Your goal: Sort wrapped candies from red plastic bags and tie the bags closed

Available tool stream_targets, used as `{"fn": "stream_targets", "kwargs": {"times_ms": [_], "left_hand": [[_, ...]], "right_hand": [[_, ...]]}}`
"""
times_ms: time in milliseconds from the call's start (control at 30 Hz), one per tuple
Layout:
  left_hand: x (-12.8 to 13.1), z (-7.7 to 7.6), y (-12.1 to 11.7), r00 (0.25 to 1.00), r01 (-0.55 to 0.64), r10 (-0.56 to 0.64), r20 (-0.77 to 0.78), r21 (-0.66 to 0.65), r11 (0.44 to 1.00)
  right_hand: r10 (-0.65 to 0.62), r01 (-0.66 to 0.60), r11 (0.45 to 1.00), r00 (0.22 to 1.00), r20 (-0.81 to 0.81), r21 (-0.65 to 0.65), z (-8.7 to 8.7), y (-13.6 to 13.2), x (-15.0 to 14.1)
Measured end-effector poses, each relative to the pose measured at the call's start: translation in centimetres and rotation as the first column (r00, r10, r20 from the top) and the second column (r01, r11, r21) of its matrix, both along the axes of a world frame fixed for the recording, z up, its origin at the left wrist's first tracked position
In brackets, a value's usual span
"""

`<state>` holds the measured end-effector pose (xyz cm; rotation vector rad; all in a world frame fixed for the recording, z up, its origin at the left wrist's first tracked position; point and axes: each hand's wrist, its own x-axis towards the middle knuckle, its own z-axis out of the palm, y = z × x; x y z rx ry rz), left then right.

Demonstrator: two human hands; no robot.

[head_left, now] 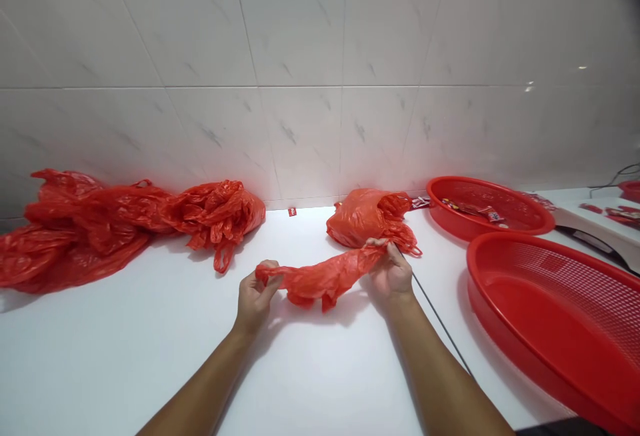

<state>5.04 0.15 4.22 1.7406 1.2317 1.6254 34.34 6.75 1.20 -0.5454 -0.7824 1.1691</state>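
A thin red plastic bag [325, 279] is stretched between my two hands above the white table. My left hand [256, 295] pinches its left end, fingers closed. At the other end, my right hand [391, 272] is closed on the gathered plastic. Just behind my right hand sits a fuller red plastic bag [360, 215], bunched and resting against the wall side. Whether the held bag has anything in it I cannot tell; it hangs limp and crumpled.
Crumpled red bags [100, 229] lie along the wall at left. A small red packet [293, 212] lies by the wall. At right stand a round red basket [450, 220] with small wrapped items and a larger red basket [505, 329]. A dark line [440, 319] crosses the white table [125, 349].
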Motion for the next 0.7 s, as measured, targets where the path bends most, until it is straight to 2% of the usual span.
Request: {"fn": "stream_targets", "kwargs": {"times_ms": [67,133,200,233,267,300,333,367,433,467,533,600,633,700], "left_hand": [[0.0,0.2,-0.2,0.998,0.01,-0.006,-0.06,0.056,0.998],[0.2,0.4,-0.4,0.986,0.022,0.004,-0.17,0.147,0.989],[0.5,0.2,-0.5,0.953,0.051,0.026,-0.303,0.244,0.969],[0.8,0.1,-0.6,0.932,0.069,0.039,-0.36,0.281,0.957],[1.0,-0.1,-0.6,0.914,0.085,0.046,-0.402,0.302,0.949],[1.3,-0.2,-0.7,0.903,0.099,0.045,-0.428,0.308,0.946],[1.5,-0.4,-0.7,0.893,0.112,0.038,-0.448,0.305,0.946],[1.7,-0.6,-0.8,0.885,0.127,0.027,-0.465,0.297,0.946],[2.0,-0.7,-0.9,0.87,0.16,-0.002,-0.492,0.279,0.947],[2.1,-0.7,-0.9,0.865,0.176,-0.017,-0.502,0.271,0.947],[2.1,-0.5,-1.0,0.854,0.212,-0.049,-0.519,0.26,0.942],[2.1,-0.2,-1.2,0.832,0.271,-0.099,-0.545,0.244,0.931],[2.1,-0.1,-1.2,0.819,0.304,-0.129,-0.559,0.233,0.924],[2.1,0.2,-1.4,0.797,0.355,-0.18,-0.577,0.207,0.912]], "right_hand": [[-0.083,0.085,0.996,0.994,0.067,-0.027,-0.2,0.3,0.0],[-0.279,0.288,0.958,0.928,0.246,-0.003,0.1,0.2,0.1],[-0.518,0.49,0.852,0.74,0.43,0.183,0.8,-0.5,0.2],[-0.612,0.525,0.789,0.634,0.473,0.319,1.3,-1.0,0.1],[-0.672,0.501,0.74,0.556,0.489,0.448,1.8,-1.7,-0.1],[-0.693,0.429,0.717,0.522,0.497,0.55,2.2,-2.4,-0.5],[-0.671,0.317,0.725,0.526,0.522,0.612,2.6,-3.0,-1.0],[-0.609,0.179,0.756,0.545,0.577,0.63,2.8,-3.6,-1.6],[-0.408,-0.119,0.833,0.529,0.745,0.54,2.7,-4.5,-3.0],[-0.304,-0.252,0.853,0.473,0.827,0.457,2.5,-4.8,-3.8],[-0.173,-0.425,0.856,0.299,0.938,0.294,1.9,-5.1,-5.0],[-0.136,-0.467,0.865,0.14,0.981,0.186,1.4,-5.1,-5.8],[-0.135,-0.43,0.889,0.084,0.987,0.158,1.2,-5.1,-5.9],[-0.125,-0.268,0.956,0.015,0.992,0.124,0.9,-5.0,-5.8]]}}
